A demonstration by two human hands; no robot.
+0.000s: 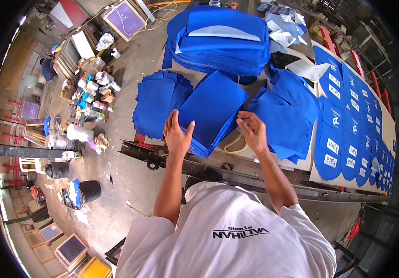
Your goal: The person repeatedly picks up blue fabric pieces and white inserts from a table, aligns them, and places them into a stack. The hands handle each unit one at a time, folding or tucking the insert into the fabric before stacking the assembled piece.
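A thick stack of blue fabric pieces (215, 109) lies at a slant on the table in front of me. My left hand (178, 135) rests at its near left edge, thumb and fingers apart. At the right edge of the stack, my right hand (253, 130) has its fingers bent and drawn together, tips close to the fabric edge; whether a sheet is between them is hidden. To the left lies a loosely fanned pile of blue pieces (158, 104). Another uneven pile of blue pieces (285, 123) lies to the right, beyond my right hand.
A large folded heap of blue fabric (220, 51) sits at the back. Printed blue panels (333, 139) cover a board on the right. A metal rail (199, 170) runs along the table's near edge. Bottles (102, 78) and a black bucket (90, 191) stand on the left floor.
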